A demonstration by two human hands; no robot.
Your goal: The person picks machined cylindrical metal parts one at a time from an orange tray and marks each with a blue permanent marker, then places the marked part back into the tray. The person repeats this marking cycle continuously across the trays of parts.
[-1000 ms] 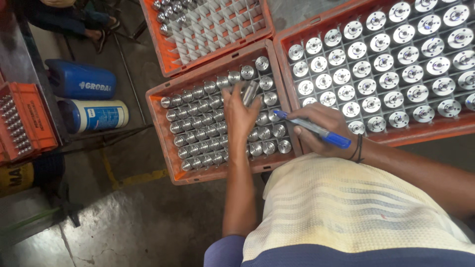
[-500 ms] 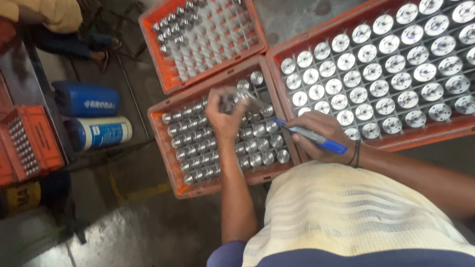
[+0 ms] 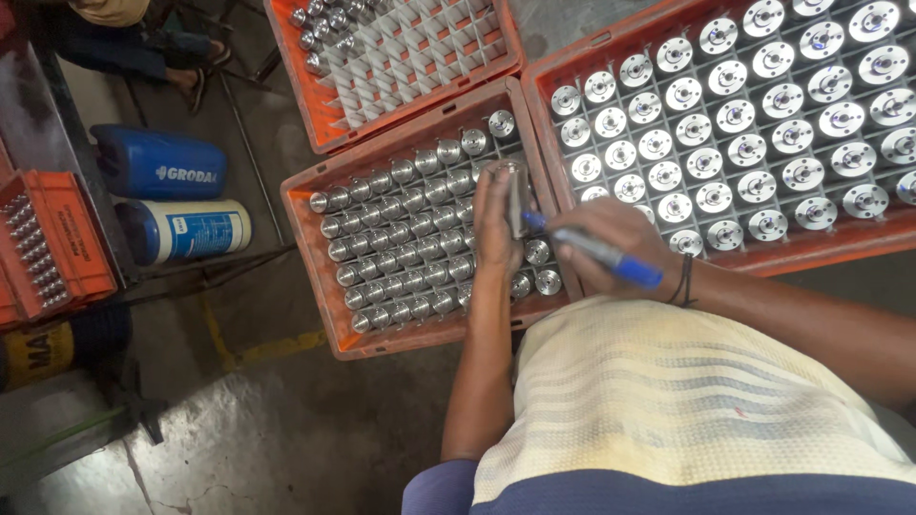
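Concrete floor (image 3: 286,429) carrying 3 orange crates, left hand (image 3: 496,224) gripping a metal cylinder (image 3: 517,195) over the middle crate (image 3: 315,277), right hand (image 3: 611,243) pinching a blue marker (image 3: 596,250), tip touching cylinder.

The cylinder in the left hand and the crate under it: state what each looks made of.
The shiny silver cylinder held in the left hand looks like machined metal, polished: it shows bright glints. The orange rectangular crate looks like moulded plastic, matte: even colour, dull rim, thin divider walls.
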